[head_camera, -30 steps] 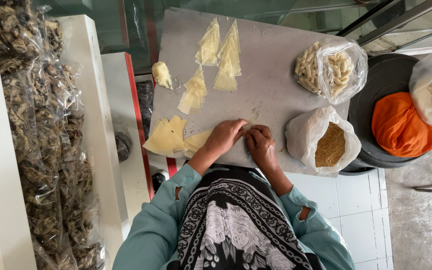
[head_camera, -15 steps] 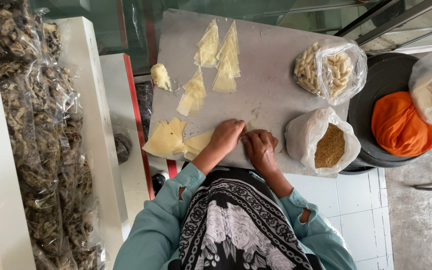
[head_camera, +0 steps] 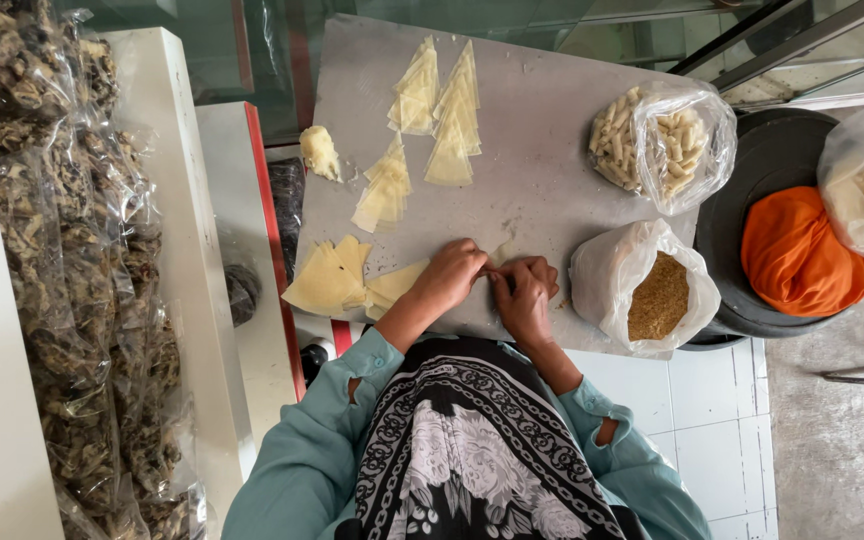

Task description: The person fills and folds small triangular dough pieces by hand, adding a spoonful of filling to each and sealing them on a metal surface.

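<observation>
My left hand (head_camera: 447, 280) and right hand (head_camera: 522, 295) meet fingertip to fingertip near the counter's (head_camera: 542, 170) close edge, pinched shut on a small pale wrapper (head_camera: 503, 252) that shows only as a sliver between them. Thin yellow triangular sheets (head_camera: 327, 285) lie fanned just left of my left hand. A crinkled clear bag of brown crumbs (head_camera: 657, 295) stands right of my right hand. Bare smooth grey metal lies open ahead

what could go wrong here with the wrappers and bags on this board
The wrapper stack overhangs the board's left edge and could slide off. The open filling bag sits at the near edge beside the right hand; a nudge might tip it. Both hands pinch something small, hidden from view.
</observation>
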